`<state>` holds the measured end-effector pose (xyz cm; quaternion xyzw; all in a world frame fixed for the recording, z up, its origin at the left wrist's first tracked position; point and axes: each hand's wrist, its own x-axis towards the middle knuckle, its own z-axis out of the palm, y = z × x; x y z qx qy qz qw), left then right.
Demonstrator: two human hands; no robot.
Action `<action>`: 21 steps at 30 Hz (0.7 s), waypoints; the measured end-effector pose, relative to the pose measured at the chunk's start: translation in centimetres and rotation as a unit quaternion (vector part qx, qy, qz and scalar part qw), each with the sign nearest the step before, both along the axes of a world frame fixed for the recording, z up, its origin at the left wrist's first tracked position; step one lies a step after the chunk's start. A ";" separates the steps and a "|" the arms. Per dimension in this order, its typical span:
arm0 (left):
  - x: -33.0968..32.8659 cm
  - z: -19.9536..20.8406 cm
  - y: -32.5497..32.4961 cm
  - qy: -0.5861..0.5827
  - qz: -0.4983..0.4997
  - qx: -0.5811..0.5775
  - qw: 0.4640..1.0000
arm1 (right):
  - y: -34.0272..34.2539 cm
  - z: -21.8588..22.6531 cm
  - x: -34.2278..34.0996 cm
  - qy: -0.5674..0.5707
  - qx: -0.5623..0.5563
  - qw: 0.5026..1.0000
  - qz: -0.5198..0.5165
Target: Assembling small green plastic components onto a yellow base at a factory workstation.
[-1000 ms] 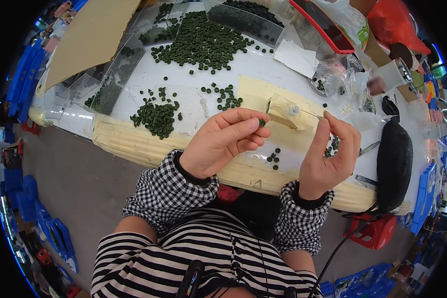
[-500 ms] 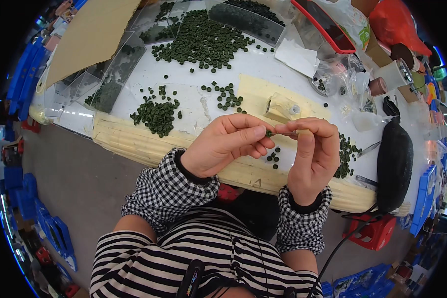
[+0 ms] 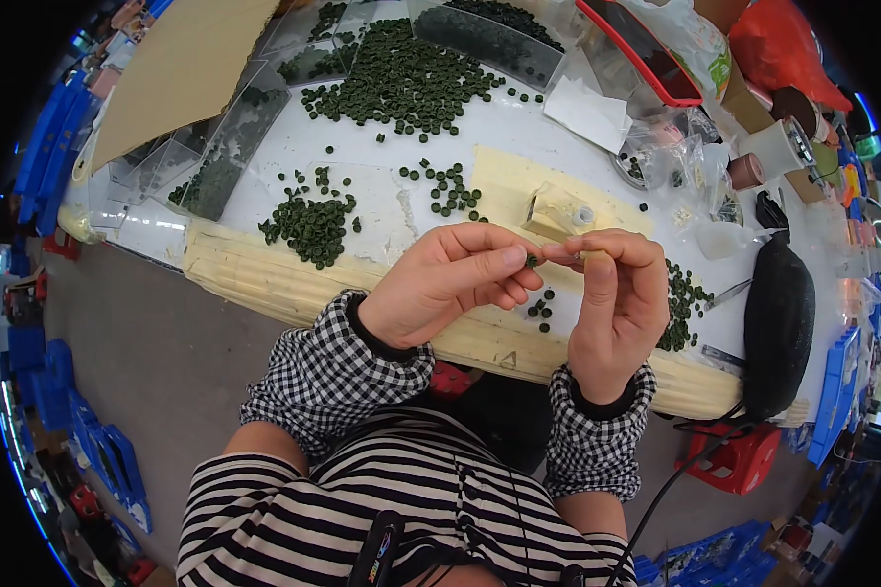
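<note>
Between the thumb and forefinger of my left hand (image 3: pixel 445 279) is a small round dark green part (image 3: pixel 532 261). My right hand (image 3: pixel 617 313) pinches a thin slender tool (image 3: pixel 589 255), its tip close to that part; its exact kind is too small to tell. Below the fingertips lie several loose green parts (image 3: pixel 544 327). A large heap of the same parts (image 3: pixel 401 83) spreads at the back, a smaller pile (image 3: pixel 308 227) sits left of my left hand, and another (image 3: pixel 683 313) is beside my right hand.
A clear box with a pale nozzle (image 3: pixel 563 213) stands on yellowish paper just beyond my hands. Transparent trays (image 3: pixel 235 137) and cardboard (image 3: pixel 176 68) are at the left. A red-edged phone (image 3: pixel 646 49), plastic bags and a black pouch (image 3: pixel 781 328) crowd the right. Padding lines the table's front edge (image 3: pixel 264 279).
My hands stay nearly in place, fingertips still meeting at the green part. The right fingers and the thin tool have shifted only slightly.
</note>
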<state>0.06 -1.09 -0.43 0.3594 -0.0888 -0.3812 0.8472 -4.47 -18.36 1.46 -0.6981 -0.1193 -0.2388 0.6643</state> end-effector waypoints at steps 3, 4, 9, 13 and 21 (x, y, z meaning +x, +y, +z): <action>0.0 -0.1 0.0 0.001 0.004 -0.001 1.000 | 0.2 0.2 -0.1 0.006 0.019 1.000 -0.005; 0.0 -0.1 -0.1 0.002 0.005 -0.001 1.000 | 0.1 0.2 -0.1 -0.005 0.021 0.999 -0.025; -0.3 0.3 -0.2 -0.051 0.067 0.064 0.994 | -1.1 -0.2 0.5 -0.067 -0.146 0.956 -0.244; -0.4 0.5 -0.2 -0.111 0.128 0.098 0.981 | -1.4 0.2 1.4 -0.086 -0.286 0.900 -0.317; -0.7 0.2 -0.5 -0.175 0.185 0.097 0.962 | -1.5 -0.1 1.7 -0.059 -0.366 0.878 -0.303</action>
